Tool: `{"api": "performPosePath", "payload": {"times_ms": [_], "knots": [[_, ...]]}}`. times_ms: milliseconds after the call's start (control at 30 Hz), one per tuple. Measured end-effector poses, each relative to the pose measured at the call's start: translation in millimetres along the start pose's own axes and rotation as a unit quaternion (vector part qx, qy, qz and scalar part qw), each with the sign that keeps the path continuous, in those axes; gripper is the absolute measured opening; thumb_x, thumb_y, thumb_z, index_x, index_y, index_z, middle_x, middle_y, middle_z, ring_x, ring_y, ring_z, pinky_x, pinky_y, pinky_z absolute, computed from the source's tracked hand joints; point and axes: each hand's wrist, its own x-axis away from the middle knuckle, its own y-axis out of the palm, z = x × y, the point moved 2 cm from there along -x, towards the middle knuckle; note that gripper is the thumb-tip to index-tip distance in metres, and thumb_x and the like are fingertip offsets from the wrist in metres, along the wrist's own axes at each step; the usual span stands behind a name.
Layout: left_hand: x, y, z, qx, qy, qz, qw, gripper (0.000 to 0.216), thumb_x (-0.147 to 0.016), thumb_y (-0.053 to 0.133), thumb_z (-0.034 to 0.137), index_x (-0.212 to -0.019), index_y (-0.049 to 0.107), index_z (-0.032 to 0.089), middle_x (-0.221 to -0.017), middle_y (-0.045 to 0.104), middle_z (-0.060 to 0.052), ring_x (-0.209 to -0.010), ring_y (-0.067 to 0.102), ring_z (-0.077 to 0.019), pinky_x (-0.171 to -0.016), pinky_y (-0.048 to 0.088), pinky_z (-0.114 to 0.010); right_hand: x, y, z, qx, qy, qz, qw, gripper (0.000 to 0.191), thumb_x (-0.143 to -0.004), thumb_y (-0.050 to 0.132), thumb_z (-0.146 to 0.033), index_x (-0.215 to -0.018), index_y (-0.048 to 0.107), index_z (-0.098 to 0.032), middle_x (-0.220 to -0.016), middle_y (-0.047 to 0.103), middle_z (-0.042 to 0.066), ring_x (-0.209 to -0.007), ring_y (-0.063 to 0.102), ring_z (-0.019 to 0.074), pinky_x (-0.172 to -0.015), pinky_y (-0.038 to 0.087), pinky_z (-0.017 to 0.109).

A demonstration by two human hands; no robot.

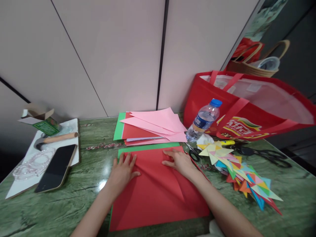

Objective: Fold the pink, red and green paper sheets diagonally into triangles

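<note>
As red paper (153, 194) lies beneath both palms | left hand (122, 172) fingers spread, released | right hand (180, 162) same

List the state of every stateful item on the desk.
left hand, flat on red sheet, fingers spread
right hand, flat on red sheet
red sheet, creased, lying on a green sheet
water bottle, capped, tilted against red bag
small box, flaps open
phone, screen dark, face up
red bag, mouth open

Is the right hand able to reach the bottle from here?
Probably yes: the right hand lies flat on the red sheet, and the bottle is just beyond it, with only low scissors between.
</note>
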Motion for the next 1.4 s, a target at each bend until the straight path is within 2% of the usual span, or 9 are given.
{"api": "performPosePath", "payload": {"times_ms": [100, 200, 400, 533, 667, 900, 1033, 1267, 1400], "knots": [[1, -1, 2, -0.014, 0.0, -0.002, 1.0, 0.058, -0.081, 0.06, 0.044, -0.133, 0.047, 0.023, -0.136, 0.048, -0.019, -0.123, 0.044, -0.0397, -0.093, 0.038, -0.058, -1, -5, 1, 0.005, -0.01, -0.032, 0.999, 0.06, -0.076, 0.063, -0.048, -0.13, 0.054, -0.023, -0.118, 0.063, 0.015, -0.108, 0.059, 0.0283, -0.085, 0.045, 0.035], [0, -3, 6, -0.023, -0.005, -0.027, 0.999, 0.071, -0.075, 0.063, 0.052, -0.135, 0.045, 0.019, -0.137, 0.046, -0.021, -0.125, 0.042, -0.0415, -0.099, 0.031, -0.06, -1, -13, -1, 0.006, -0.011, -0.078, 0.997, 0.064, -0.075, 0.064, -0.047, -0.132, 0.051, -0.023, -0.12, 0.063, 0.014, -0.11, 0.059, 0.0291, -0.087, 0.044, 0.036], [-1, -5, 18, 0.041, -0.001, -0.099, 0.994, 0.096, -0.064, 0.069, 0.059, -0.138, 0.038, 0.008, -0.144, 0.03, -0.025, -0.135, 0.026, -0.037, -0.11, 0.024, -0.047, -3, -24, -6, 0.015, -0.013, -0.124, 0.992, 0.068, -0.073, 0.064, -0.051, -0.133, 0.05, -0.022, -0.124, 0.062, 0.011, -0.113, 0.057, 0.0287, -0.09, 0.044, 0.035], [3, -5, 28, 0.072, 0.018, -0.118, 0.99, 0.104, -0.059, 0.071, 0.062, -0.14, 0.034, 0.008, -0.146, 0.022, -0.023, -0.136, 0.019, -0.0371, -0.111, 0.022, -0.046, -6, -27, -8, 0.033, -0.01, -0.14, 0.99, 0.067, -0.07, 0.066, -0.054, -0.13, 0.053, -0.026, -0.126, 0.06, 0.008, -0.116, 0.055, 0.0292, -0.09, 0.044, 0.036], [9, -9, 40, 0.084, 0.071, -0.139, 0.984, 0.11, -0.058, 0.067, 0.068, -0.141, 0.029, 0.006, -0.147, 0.015, -0.025, -0.137, 0.012, -0.0357, -0.112, 0.017, -0.046, -8, -30, -11, 0.056, -0.005, -0.155, 0.986, 0.068, -0.066, 0.069, -0.052, -0.128, 0.054, -0.029, -0.123, 0.063, 0.007, -0.113, 0.057, 0.0297, -0.088, 0.045, 0.037], [22, -7, 66, 0.134, 0.151, -0.159, 0.966, 0.116, -0.053, 0.06, 0.078, -0.145, 0.021, 0.019, -0.148, 0.002, -0.026, -0.135, -0.002, -0.0433, -0.108, 0.013, -0.059, -6, -30, -17, 0.089, -0.004, -0.166, 0.982, 0.088, -0.055, 0.078, -0.049, -0.134, 0.047, -0.025, -0.117, 0.066, 0.011, -0.112, 0.057, 0.0314, -0.089, 0.045, 0.038], [29, -5, 83, 0.156, 0.177, -0.166, 0.958, 0.116, -0.05, 0.062, 0.078, -0.145, 0.02, 0.024, -0.148, -0.003, -0.024, -0.134, -0.007, -0.0461, -0.105, 0.01, -0.065, -5, -29, -18, 0.1, -0.003, -0.167, 0.981, 0.087, -0.056, 0.078, -0.05, -0.133, 0.048, -0.026, -0.119, 0.065, 0.011, -0.113, 0.057, 0.0299, -0.089, 0.045, 0.037], [37, -6, 116, 0.189, 0.235, -0.189, 0.935, 0.118, -0.035, 0.075, 0.07, -0.139, 0.028, 0.04, -0.15, -0.009, -0.016, -0.132, -0.01, -0.0512, -0.098, 0.003, -0.074, -5, -31, -21, 0.12, 0.002, -0.168, 0.978, 0.082, -0.057, 0.078, -0.05, -0.131, 0.05, -0.026, -0.123, 0.062, 0.012, -0.115, 0.055, 0.0303, -0.089, 0.045, 0.037], [42, -2, 128, 0.206, 0.267, -0.175, 0.925, 0.109, -0.039, 0.074, 0.07, -0.137, 0.031, 0.045, -0.151, -0.011, -0.014, -0.13, -0.015, -0.0515, -0.093, -0.003, -0.078, -5, -33, -26, 0.13, -0.001, -0.172, 0.977, 0.083, -0.055, 0.079, -0.048, -0.129, 0.052, -0.024, -0.121, 0.062, 0.014, -0.113, 0.057, 0.032, -0.087, 0.046, 0.038]]}}
